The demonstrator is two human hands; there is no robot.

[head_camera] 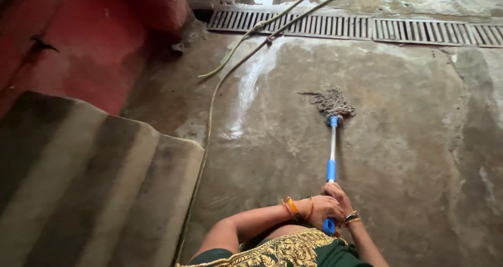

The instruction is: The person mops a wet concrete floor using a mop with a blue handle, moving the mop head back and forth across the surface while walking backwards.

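- A long mop with a white metal shaft, blue plastic grips and a grey stringy cotton head (332, 141) is held out in front of the person, its head laid on the wet grey concrete floor (408, 141) in the middle of the scene
- The left hand (320, 210) is seen wrapped around the near end of the shaft, bangles at its wrist
- The right hand (339, 198) is closed on the same shaft, touching the left hand and just above it, so both hands are clamped together on the handle
- The shaft is judged stiff and light, while the soaked string head is judged soft, floppy and heavier with water; the blue grip sections look the least slippery places to be grasped
- A thin pale green hose (212, 104) is laid across the floor on the left, running from the near edge to the far side
- A long metal drain grating (367, 28) is set along the far edge of the floor
- Worn grey stone steps (78, 178) lie at the near left, with a red painted wall (89, 41) beyond them
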